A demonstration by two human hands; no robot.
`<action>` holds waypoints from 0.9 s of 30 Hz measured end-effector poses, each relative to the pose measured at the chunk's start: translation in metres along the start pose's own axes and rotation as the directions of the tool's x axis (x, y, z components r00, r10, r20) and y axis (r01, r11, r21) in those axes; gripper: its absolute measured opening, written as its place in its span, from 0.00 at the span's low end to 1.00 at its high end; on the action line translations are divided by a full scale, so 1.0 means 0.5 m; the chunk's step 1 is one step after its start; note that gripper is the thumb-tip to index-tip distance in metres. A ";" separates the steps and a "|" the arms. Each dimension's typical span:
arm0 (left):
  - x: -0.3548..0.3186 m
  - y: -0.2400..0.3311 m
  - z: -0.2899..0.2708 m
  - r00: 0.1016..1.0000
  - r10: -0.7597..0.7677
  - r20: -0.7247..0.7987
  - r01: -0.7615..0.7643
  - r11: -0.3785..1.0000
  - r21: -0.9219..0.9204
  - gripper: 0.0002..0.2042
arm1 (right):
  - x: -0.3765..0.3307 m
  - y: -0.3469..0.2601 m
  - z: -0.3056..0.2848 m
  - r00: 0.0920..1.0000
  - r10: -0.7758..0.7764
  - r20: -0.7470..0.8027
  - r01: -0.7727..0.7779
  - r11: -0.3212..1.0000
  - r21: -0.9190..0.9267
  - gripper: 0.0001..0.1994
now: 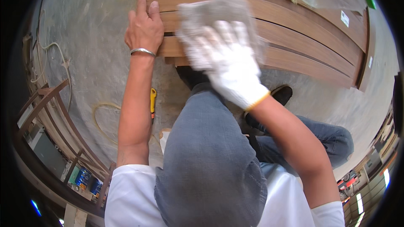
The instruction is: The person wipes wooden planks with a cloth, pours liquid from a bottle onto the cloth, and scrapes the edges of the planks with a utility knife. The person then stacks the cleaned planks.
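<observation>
One blurred grey cloth (pixel 214 10), seemingly shaggy, overlies brown slats (pixel 294 21).

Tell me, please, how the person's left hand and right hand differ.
The left hand is bare; the right hand wears a white glove. The left hand is at the left ends of the wooden slats, while the right hand lies on a grey cloth. Both have fingers pointing away from the body.

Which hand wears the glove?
The right hand, on the grey cloth; the left hand is bare, with a silver bracelet at the wrist.
</observation>
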State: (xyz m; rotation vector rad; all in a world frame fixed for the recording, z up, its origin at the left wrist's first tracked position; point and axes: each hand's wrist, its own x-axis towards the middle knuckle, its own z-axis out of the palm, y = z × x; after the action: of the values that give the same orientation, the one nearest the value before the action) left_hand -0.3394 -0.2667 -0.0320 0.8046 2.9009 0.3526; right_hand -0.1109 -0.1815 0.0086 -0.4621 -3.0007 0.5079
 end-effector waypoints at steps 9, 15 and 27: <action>0.000 -0.016 -0.007 1.000 -0.010 -0.007 0.011 1.000 0.004 0.27 | -0.109 0.106 -0.070 0.988 0.103 0.119 -0.080 0.979 -0.186 0.28; -0.006 -0.004 0.004 0.998 0.033 -0.058 -0.033 0.999 -0.008 0.27 | -0.200 0.136 -0.088 0.941 0.328 0.077 -0.307 0.928 -0.210 0.38; 0.003 -0.013 0.002 0.999 0.024 -0.034 -0.025 0.999 -0.031 0.24 | 0.060 -0.037 0.015 0.994 -0.073 -0.076 0.080 0.993 0.091 0.21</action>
State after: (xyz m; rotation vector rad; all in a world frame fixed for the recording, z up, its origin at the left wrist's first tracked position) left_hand -0.3437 -0.2712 -0.0347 0.8380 2.9103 0.4174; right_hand -0.1455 -0.1914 0.0078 -0.3492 -2.8968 0.6086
